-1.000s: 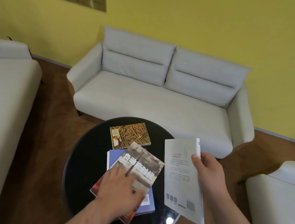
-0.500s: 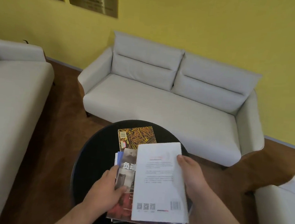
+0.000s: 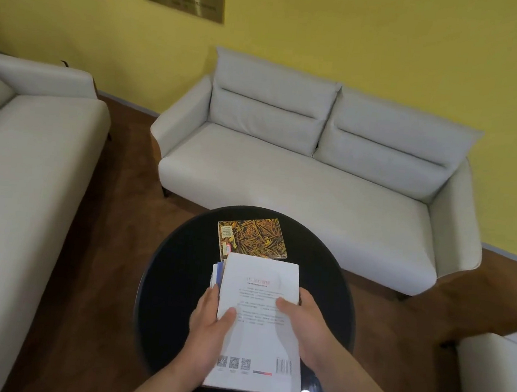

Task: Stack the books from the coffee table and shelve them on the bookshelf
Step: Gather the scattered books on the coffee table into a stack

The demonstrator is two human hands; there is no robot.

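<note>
- My left hand (image 3: 205,325) came in from the lower left, forearm angled up over the coffee table (image 3: 174,282). Its thumb lay across the cover of the white book (image 3: 256,349) and its fingers ran down that book's left edge.
- My right hand (image 3: 308,322) mirrored it from the lower right, thumb on the cover and fingers wrapped round the right edge.
- Both hands clasped the pile between them.
- The white book lay back cover up on top of the pile. The other books (image 3: 217,272) showed only as blue and white edges at its far left corner.
- I could not tell whether the pile rested on the table or was just above it.
- A small patterned book (image 3: 253,236) lay flat on the round black table, just beyond the pile and outside my grip.
- A pale sofa (image 3: 299,180) stood behind the table against the yellow wall (image 3: 388,51).
</note>
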